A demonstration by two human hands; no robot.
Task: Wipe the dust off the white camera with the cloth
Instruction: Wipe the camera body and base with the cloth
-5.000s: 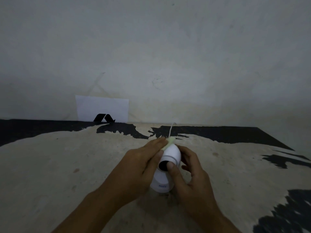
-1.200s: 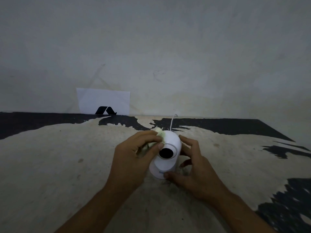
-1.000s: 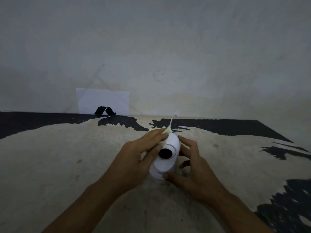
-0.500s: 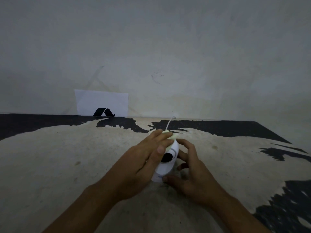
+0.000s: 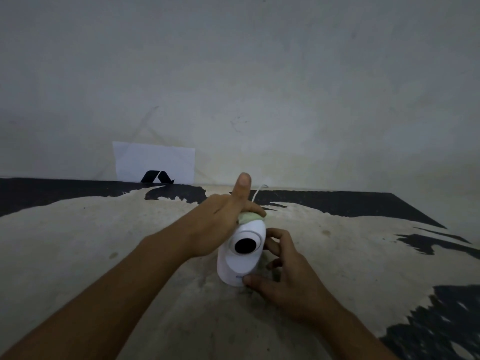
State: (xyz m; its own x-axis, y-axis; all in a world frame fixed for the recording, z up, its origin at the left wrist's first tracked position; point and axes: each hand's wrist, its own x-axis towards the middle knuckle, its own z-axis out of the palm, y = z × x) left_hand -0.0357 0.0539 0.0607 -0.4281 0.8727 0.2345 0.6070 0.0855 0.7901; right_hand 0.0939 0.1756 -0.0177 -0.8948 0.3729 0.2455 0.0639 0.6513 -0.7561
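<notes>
Cloth pressed on top of the white camera (image 5: pixel 241 252), centre of the frame.

It stands on the worn desk (image 5: pixel 78 242), lens toward us. The left hand (image 5: pixel 220 222) pins a pale green cloth (image 5: pixel 249 216) to its crown, thumb up; the right hand (image 5: pixel 283 279) grips its base and side. A white paper (image 5: pixel 154 159) leans on the wall, upper left.

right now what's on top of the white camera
A pale green cloth sits on the white camera, pressed by the left hand. The dome beneath it is covered.
</notes>
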